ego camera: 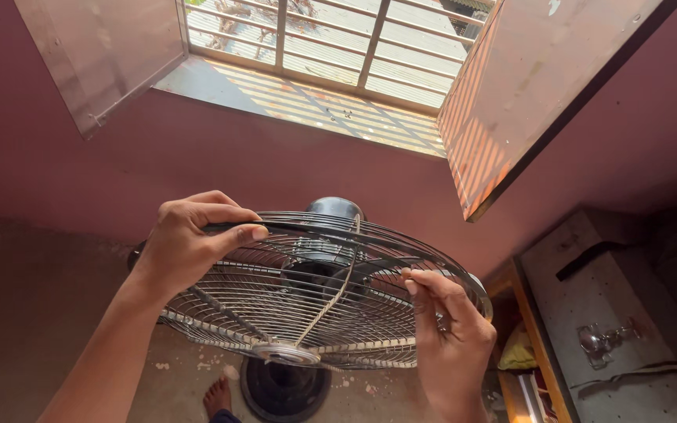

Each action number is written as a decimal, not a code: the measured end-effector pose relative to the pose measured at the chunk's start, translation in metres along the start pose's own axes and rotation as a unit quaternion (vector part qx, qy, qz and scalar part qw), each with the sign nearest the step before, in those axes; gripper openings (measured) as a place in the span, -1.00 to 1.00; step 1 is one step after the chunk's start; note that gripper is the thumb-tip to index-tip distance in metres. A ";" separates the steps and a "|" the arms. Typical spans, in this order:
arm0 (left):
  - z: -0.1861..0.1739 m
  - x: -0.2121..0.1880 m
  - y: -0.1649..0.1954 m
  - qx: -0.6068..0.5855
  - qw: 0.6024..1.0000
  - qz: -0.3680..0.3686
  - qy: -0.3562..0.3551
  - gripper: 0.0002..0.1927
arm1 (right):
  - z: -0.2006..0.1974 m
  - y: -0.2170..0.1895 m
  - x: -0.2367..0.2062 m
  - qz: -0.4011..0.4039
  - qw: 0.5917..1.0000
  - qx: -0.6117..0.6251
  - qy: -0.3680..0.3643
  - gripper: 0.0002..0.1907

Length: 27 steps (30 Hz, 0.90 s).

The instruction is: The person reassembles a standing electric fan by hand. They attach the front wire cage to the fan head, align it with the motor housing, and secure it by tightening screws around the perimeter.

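Gripping the round chrome wire fan guard at its rim, left hand and right hand both pinch thin wires; it looks light, springy, best held at the rim.

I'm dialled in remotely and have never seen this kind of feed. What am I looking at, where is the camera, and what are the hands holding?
There is no machine here: the single camera sits on a person's head and looks down at their bare hands. The left hand and right hand both grip the round wire grille of a pedestal fan, whose dark motor sits behind it. Below are the fan's round base and a bare foot on a gritty floor. An open barred window is set in the maroon wall.
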<state>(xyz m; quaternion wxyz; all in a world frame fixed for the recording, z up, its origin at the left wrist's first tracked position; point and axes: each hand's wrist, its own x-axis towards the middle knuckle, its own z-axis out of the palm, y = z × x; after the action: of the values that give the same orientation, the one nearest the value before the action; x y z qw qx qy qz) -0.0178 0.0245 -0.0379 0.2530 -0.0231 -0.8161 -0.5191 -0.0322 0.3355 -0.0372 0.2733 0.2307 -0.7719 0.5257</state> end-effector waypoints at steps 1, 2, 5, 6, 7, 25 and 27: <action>0.001 0.000 0.000 -0.001 1.000 0.003 0.002 -0.83 | -0.005 0.006 -0.003 0.012 1.000 -0.027 0.010 -0.86; 0.003 -0.001 -0.001 -0.007 1.000 -0.002 0.003 -0.82 | -0.009 0.012 -0.005 -0.009 0.999 -0.050 0.017 -0.86; 0.005 -0.002 -0.001 -0.017 1.000 -0.010 0.002 -0.82 | -0.017 0.023 -0.011 -0.031 0.995 -0.091 0.026 -0.86; 0.005 -0.002 -0.001 -0.014 1.000 -0.008 0.002 -0.82 | -0.020 0.026 -0.013 -0.012 0.996 -0.084 0.024 -0.86; 0.005 -0.004 -0.001 -0.010 1.000 -0.008 0.002 -0.82 | -0.022 0.030 -0.015 0.008 0.997 -0.077 0.020 -0.86; 0.010 -0.006 -0.001 -0.012 1.000 0.023 0.008 -0.80 | -0.035 0.067 -0.008 0.098 0.994 0.039 -0.020 -0.86; 0.009 -0.006 -0.001 -0.008 1.000 0.029 0.006 -0.80 | -0.036 0.068 -0.008 0.090 0.994 0.052 -0.024 -0.86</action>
<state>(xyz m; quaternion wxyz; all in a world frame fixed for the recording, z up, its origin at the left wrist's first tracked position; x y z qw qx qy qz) -0.0168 0.0330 -0.0441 0.2728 -0.0460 -0.8094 -0.5180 -0.0637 0.3934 -0.0785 0.1938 0.1870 -0.7673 0.5820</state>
